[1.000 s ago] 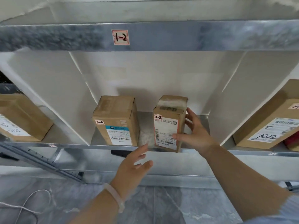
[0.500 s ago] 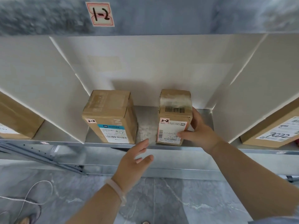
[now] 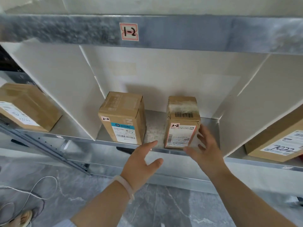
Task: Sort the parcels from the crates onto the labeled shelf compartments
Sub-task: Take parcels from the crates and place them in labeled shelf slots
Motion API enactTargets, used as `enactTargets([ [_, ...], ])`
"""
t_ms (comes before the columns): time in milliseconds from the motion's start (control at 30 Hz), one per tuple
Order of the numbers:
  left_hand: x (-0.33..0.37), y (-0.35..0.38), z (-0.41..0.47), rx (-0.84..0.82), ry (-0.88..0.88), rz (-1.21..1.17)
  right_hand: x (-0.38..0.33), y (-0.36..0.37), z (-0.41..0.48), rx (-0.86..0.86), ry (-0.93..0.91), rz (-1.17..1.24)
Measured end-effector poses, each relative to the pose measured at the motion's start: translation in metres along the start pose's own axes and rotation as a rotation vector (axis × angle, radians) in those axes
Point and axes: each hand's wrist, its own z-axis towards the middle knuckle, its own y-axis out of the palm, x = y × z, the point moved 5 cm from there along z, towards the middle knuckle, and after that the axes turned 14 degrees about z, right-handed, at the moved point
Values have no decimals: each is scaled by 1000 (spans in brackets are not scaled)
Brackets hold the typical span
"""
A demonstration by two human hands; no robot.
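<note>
Two upright cardboard parcels stand in the middle shelf compartment, each with a small "2-2" tag. The left parcel (image 3: 123,117) has a blue-topped label. The right parcel (image 3: 182,122) has a white and red shipping label and a barcode on top. My right hand (image 3: 204,150) is spread open just off the right parcel's lower right corner, fingers apart and off the box. My left hand (image 3: 142,163), with a pale wristband, hovers open below the shelf's front edge between the two parcels, holding nothing.
The metal shelf beam (image 3: 180,31) above carries a "1-2" tag (image 3: 129,31). White dividers wall the compartment. A parcel (image 3: 26,107) lies in the left compartment, another marked "7022" (image 3: 278,143) in the right one. Grey tiled floor and a white cord (image 3: 41,187) lie below.
My right hand has let go of the right parcel and drawn back from it with fingers spread. The parcel stays upright on the shelf. My left hand has kept its place.
</note>
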Motion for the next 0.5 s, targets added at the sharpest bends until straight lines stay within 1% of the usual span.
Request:
enactTargets([
  [33,4,-3,-3,28,12,42,2,-2,-13,29,-29,-54],
  [100,12,-9,-10,91,35,139,5,-6,-34,55,-24,-193],
  [167,19,-15,-22,145,43,229,4,-7,-48,-17,-22,-359],
  [267,27,-22,-50,242,7,326,-15,8,-56,-236,-194,-528],
  [367,27,-25,-88,332,-38,411,-38,36,-64,-463,-299,-651],
  [433,24,-32,-119,379,-76,470,-55,62,-79,-613,-409,-688],
  [500,22,-43,-155,470,-109,544,-67,87,-100,-755,-546,-691],
])
